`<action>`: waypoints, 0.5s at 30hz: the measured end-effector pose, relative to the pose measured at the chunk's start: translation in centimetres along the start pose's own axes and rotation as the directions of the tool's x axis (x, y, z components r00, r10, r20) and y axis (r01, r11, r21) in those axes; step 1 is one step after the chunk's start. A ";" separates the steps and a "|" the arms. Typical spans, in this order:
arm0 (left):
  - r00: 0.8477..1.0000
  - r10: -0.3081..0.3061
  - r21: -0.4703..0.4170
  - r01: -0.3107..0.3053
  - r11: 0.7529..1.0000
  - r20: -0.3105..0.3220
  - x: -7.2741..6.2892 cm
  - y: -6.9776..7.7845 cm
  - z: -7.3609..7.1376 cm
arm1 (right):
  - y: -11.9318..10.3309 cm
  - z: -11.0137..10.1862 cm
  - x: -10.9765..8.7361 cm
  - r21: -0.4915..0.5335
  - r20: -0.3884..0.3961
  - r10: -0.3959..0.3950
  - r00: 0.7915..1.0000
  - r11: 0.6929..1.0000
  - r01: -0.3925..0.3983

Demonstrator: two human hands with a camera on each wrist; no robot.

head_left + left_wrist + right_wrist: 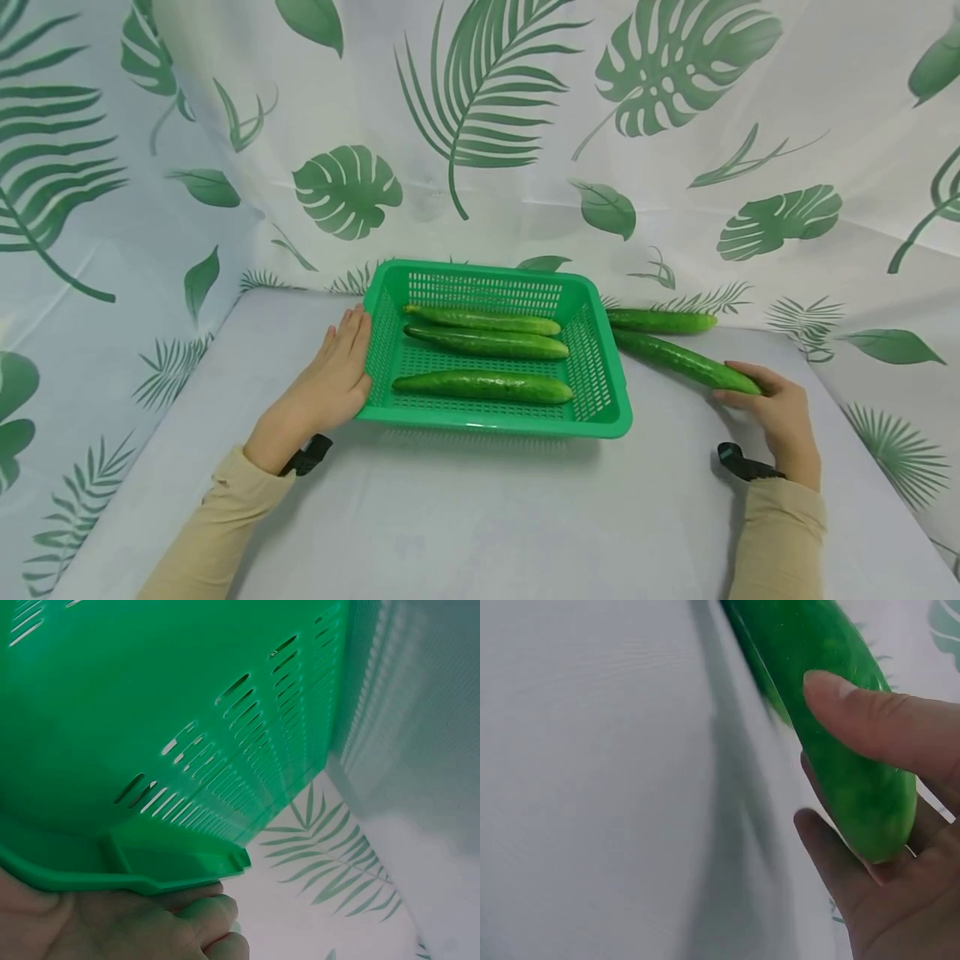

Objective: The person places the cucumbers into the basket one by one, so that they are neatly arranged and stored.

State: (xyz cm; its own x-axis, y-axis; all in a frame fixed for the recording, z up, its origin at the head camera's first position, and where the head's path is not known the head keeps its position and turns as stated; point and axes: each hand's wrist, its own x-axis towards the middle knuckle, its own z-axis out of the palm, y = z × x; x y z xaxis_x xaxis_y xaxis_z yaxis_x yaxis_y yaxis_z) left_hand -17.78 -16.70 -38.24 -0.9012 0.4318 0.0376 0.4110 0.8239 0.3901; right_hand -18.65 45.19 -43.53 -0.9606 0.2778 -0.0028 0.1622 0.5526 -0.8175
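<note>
A green plastic basket with slotted walls stands mid-table, and three cucumbers lie side by side in it. My left hand rests against the basket's left side, its fingers straight along the rim; the left wrist view shows the fingers beneath the rim's edge. My right hand grips the near end of another cucumber to the right of the basket. In the right wrist view the thumb lies over this cucumber, with fingers under it.
One more cucumber lies behind the gripped one, beside the basket's right wall. A leaf-printed cloth hangs behind and at both sides of the white table. Dark straps with small devices sit on both wrists.
</note>
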 end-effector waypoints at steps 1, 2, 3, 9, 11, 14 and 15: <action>1.000 0.000 -0.001 0.000 1.000 0.001 0.0 0.0 0.0 | 0.0 -0.2 -0.1 0.015 -0.007 0.001 1.000 1.000 -0.001; 1.000 0.000 -0.002 0.000 1.000 0.001 0.0 0.0 0.0 | -0.1 -0.4 -0.1 0.029 -0.017 0.002 1.000 1.000 -0.002; 1.000 0.000 -0.002 0.000 1.000 0.001 0.0 0.0 0.0 | -0.2 -0.6 -0.2 0.063 -0.019 0.011 1.000 0.998 -0.010; 1.000 -0.001 -0.003 0.001 1.000 0.002 -0.1 0.0 -0.1 | -0.6 -2.0 -0.7 0.121 -0.015 0.010 1.000 0.993 -0.008; 1.000 0.000 -0.002 0.000 1.000 0.001 -0.1 0.1 -0.1 | -0.9 -2.4 -0.9 0.139 -0.017 0.002 1.000 0.990 0.001; 1.000 0.001 -0.001 -0.001 1.000 -0.001 -0.1 0.0 0.0 | -1.4 -2.8 -1.3 0.226 -0.022 0.019 1.000 0.974 -0.014; 1.000 0.002 -0.004 -0.002 1.000 -0.002 -0.1 0.0 0.0 | -1.5 -2.9 -1.4 0.253 -0.026 0.026 0.999 0.967 -0.018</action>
State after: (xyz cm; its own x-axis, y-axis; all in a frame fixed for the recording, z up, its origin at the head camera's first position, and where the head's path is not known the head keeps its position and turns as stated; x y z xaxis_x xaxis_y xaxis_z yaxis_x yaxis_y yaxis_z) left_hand -17.67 -16.72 -38.24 -0.9008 0.4325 0.0398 0.4120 0.8218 0.3937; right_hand -16.92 46.28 -40.58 -0.9500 0.3121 -0.0091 0.1175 0.3303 -0.9365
